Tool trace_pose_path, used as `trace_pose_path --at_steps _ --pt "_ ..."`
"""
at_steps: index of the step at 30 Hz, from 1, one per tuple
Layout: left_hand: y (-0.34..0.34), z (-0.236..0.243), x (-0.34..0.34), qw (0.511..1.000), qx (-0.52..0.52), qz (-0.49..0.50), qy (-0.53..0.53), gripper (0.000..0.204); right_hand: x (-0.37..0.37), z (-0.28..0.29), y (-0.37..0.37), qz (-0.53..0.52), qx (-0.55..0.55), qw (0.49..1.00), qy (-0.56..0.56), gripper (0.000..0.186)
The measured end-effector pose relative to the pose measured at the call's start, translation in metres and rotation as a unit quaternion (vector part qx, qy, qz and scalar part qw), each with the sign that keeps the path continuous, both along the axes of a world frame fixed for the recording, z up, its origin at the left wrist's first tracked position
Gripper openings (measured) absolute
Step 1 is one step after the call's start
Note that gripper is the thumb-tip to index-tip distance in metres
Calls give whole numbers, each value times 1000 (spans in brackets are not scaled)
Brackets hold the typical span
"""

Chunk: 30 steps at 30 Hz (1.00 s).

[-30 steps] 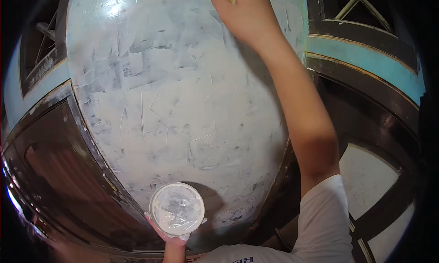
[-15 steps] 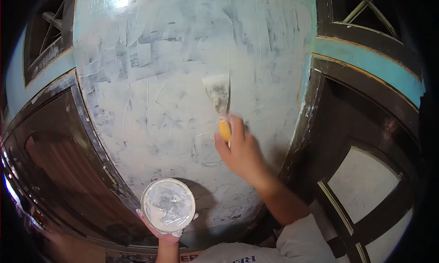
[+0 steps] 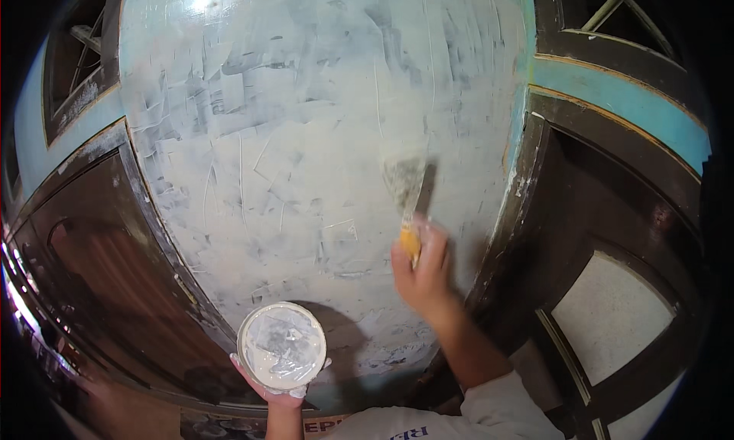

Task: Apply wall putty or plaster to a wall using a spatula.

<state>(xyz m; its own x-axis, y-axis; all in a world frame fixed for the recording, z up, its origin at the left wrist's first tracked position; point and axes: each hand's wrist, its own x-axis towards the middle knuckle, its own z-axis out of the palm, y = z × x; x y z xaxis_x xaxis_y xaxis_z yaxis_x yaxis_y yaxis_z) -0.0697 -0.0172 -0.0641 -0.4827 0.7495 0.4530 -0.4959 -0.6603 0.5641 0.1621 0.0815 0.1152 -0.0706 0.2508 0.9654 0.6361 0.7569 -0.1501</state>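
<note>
In my right hand (image 3: 425,268) is a putty knife with a yellow handle (image 3: 410,243), fingers wrapped round it. Its blurred broad blade (image 3: 400,178) is at the middle-right of a wall (image 3: 306,172) streaked with pale white putty over grey-blue. Lower down, my left hand (image 3: 271,390) cradles a round tub of white putty (image 3: 281,342) from underneath, its putty-smeared fingers curled round the sides.
Dark brown doors (image 3: 84,272) (image 3: 612,195) with scuffed frames flank the wall. Above them are dark openings with crossed bars (image 3: 619,8) and light blue trim bands (image 3: 612,96). The right door has pale inset panels (image 3: 608,314).
My right hand and knife came down from the top edge to the middle of the wall, then shifted slightly right and downward. The tub in my left hand moved a little left.
</note>
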Motion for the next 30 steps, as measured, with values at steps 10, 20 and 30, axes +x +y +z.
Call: trace_pose_path --at_steps 10,20,30 --pt "2 -1 21 970 32 165 177 72 13 39 5 63 -126 990 32 41" --pt "-7 37 52 993 49 -48 92 77 60 -105 2 42 -96 990 99 44" --pt "-6 35 75 966 50 -141 -211 74 77 -74 16 -34 -82 995 49 40"
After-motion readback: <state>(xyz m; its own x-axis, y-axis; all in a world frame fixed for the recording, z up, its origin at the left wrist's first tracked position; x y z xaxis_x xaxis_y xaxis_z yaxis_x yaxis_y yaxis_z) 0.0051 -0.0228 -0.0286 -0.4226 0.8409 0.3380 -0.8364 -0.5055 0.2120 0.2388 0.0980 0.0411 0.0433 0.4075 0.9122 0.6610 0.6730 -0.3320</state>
